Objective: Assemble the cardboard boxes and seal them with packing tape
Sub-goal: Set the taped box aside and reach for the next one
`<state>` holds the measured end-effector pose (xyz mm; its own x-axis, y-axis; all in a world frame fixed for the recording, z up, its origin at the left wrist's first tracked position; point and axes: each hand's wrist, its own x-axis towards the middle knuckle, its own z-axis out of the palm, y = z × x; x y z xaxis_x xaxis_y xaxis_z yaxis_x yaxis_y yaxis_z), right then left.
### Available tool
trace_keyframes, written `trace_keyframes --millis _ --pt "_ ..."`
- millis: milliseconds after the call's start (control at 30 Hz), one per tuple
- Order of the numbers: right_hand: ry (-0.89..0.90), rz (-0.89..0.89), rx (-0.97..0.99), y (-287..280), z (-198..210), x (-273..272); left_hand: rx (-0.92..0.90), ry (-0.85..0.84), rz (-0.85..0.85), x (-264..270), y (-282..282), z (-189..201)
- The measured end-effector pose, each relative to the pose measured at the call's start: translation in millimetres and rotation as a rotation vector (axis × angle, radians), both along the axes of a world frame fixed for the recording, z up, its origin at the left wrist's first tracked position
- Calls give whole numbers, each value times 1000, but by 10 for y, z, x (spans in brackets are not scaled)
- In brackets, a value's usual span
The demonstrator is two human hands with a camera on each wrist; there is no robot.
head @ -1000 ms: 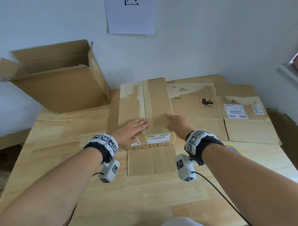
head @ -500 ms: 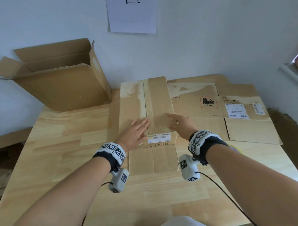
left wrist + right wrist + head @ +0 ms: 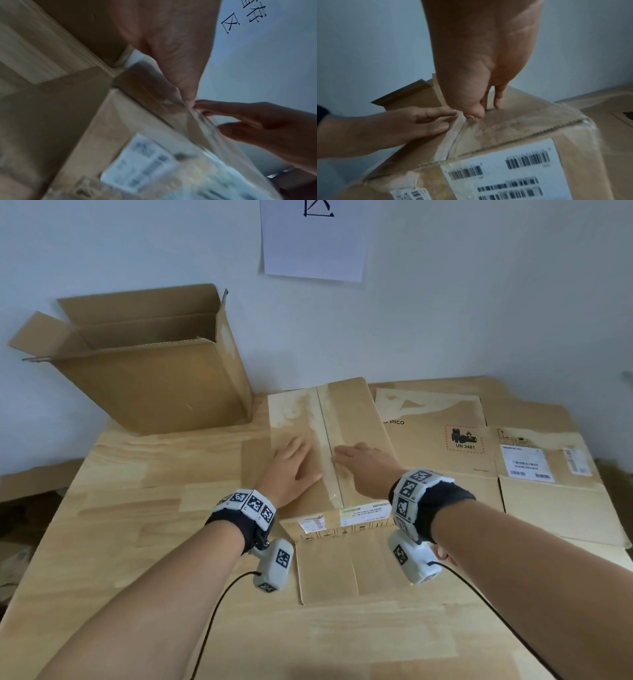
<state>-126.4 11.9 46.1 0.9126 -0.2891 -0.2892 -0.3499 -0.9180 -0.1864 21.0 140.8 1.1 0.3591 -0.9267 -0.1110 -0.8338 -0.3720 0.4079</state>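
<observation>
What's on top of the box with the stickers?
Both hands: left hand and right hand lie flat on the box, either side of its clear tape. Inside is hidden.

I read "PICO" and a red hazard label (image 3: 464, 438) marked "UN 3481" on the flattened carton (image 3: 435, 446).

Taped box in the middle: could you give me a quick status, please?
Left hand and right hand flat, open, flanking taped seam. Box closed. Nothing in the way.

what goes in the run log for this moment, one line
step: pressing tape on box seam | left hand: flat | right hand: flat
</observation>
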Motion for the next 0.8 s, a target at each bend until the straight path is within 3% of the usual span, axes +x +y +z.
trace_keyframes --millis 67,200,400,600,800 --pt "42 14 -57 -33 -19 95 92 43 45 120 -5 -45" --pt "168 -17 -102 -88 -28 353 51 40 55 229 -31 -11" --pt "363 -135 -21 -197 -52 782 86 -52 39 349 -167 185" --pt "364 -219 115 -262 -19 894 110 -133 -24 398 -227 249" --pt "313 -135 22 -189 29 774 69 -226 -19 381 -252 250"
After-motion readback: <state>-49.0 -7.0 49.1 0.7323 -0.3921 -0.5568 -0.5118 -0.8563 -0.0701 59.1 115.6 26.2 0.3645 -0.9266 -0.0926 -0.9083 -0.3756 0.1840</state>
